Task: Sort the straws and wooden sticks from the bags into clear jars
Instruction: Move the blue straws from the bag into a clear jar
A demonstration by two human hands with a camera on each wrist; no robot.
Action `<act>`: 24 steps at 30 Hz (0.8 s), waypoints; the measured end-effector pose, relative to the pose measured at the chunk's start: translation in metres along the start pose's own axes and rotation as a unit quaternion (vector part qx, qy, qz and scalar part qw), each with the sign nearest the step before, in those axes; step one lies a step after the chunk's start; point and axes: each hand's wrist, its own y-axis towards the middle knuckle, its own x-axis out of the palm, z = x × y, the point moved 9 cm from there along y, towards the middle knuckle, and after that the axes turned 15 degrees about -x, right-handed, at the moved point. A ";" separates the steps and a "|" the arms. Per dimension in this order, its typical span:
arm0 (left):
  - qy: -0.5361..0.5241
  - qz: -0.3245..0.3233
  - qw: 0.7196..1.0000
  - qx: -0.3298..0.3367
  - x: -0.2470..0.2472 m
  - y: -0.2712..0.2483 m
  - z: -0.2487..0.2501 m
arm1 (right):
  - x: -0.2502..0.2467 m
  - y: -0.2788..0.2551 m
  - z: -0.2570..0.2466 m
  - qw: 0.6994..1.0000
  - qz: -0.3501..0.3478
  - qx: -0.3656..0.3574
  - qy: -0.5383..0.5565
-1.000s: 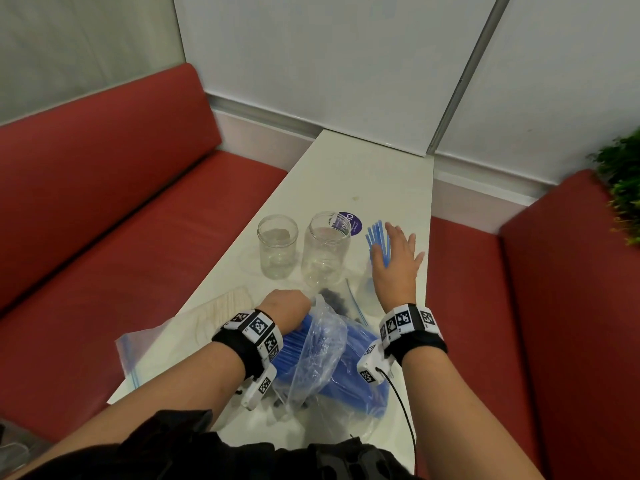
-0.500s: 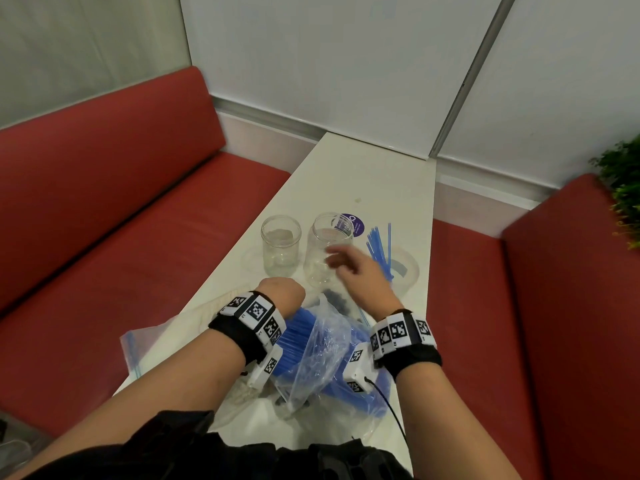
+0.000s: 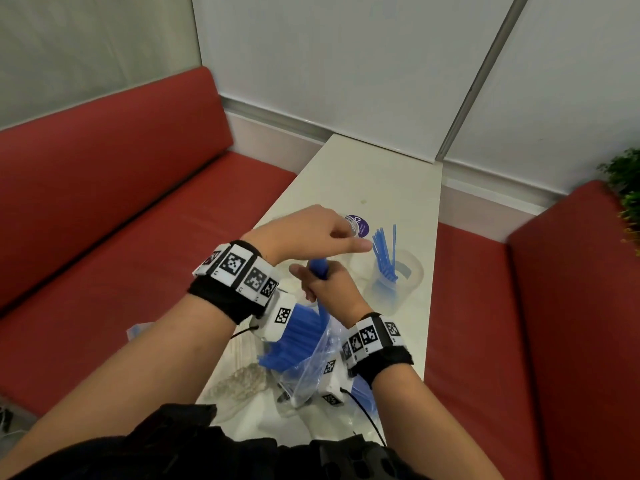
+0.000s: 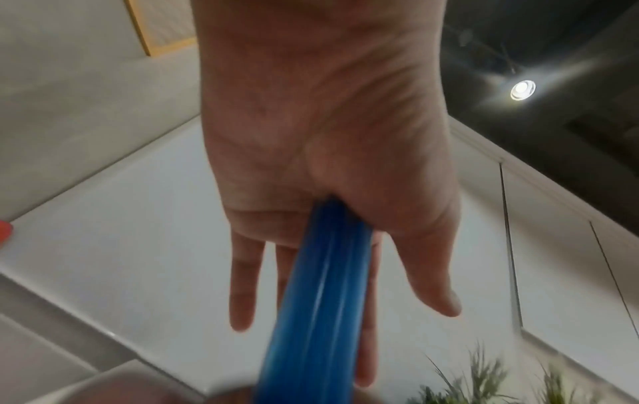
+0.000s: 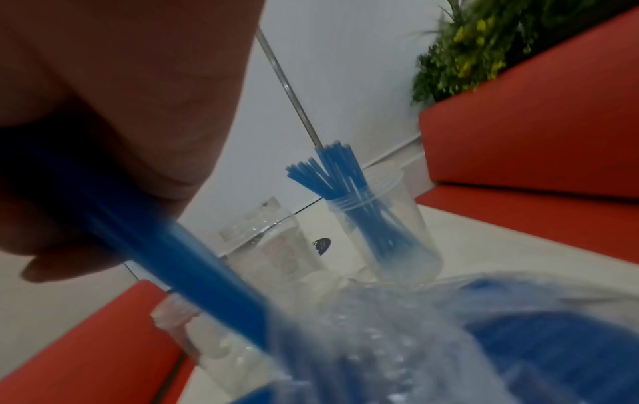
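Observation:
My right hand (image 3: 325, 285) grips a bundle of blue straws (image 3: 318, 268) upright over the clear bag of blue straws (image 3: 298, 344), with the lower ends still in the bag. Just above, my left hand (image 3: 343, 239) hovers with its fingers straight. In the left wrist view the bundle (image 4: 321, 287) runs up to the left palm (image 4: 311, 123). A clear jar (image 3: 398, 285) at the right holds several blue straws (image 3: 384, 251). The right wrist view shows this jar (image 5: 387, 232) and an empty jar (image 5: 276, 246) beside it.
A second clear bag (image 3: 239, 382) with pale contents lies at the near left of the white table (image 3: 374, 174). A purple sticker (image 3: 362, 225) sits behind my left hand. Red benches (image 3: 104, 220) flank the narrow table, and a plant (image 3: 627, 195) stands at the far right.
My right hand left the straw jar, came back to the bag and took hold of a straw bundle. My left hand rose off the bag to just above the bundle.

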 end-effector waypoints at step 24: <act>-0.739 -0.198 0.606 -0.218 0.117 0.014 -0.044 | -0.099 0.013 -0.129 0.972 0.161 -0.159 0.058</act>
